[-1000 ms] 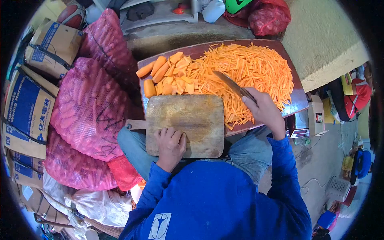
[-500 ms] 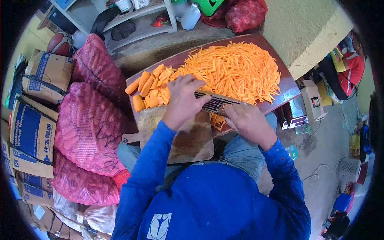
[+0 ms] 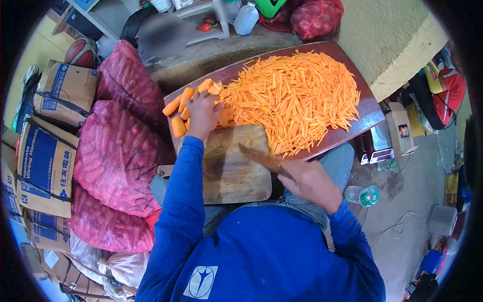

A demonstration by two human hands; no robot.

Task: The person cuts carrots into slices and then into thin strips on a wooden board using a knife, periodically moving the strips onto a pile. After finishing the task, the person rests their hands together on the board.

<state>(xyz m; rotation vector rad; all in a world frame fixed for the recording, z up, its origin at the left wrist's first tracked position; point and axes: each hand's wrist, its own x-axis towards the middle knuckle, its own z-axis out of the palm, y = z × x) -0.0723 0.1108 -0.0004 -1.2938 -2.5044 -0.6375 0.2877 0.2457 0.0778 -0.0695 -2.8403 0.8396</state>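
My left hand (image 3: 203, 115) reaches over peeled carrot pieces (image 3: 173, 105) at the left end of the board, fingers apart and touching them. Some pieces are hidden under it. In my right hand (image 3: 313, 183) is a knife (image 3: 260, 159), its blade pointing left above the wooden cutting board (image 3: 234, 183). The cutting board lies across my lap, against the table edge. Beyond it, a large heap of carrot sticks (image 3: 302, 90) covers much of the dark red table (image 3: 370, 108).
Pink mesh sacks (image 3: 115, 156) and strapped cardboard boxes (image 3: 45, 161) are stacked at my left. A plastic bottle with a green cap (image 3: 359, 195) lies on the floor at right. Shelves (image 3: 204, 38) and a wall (image 3: 387, 45) stand beyond the table.
My left hand has let go of the knife blade and moved left onto the carrot pieces. My right hand has lowered the knife toward me, over the cutting board.
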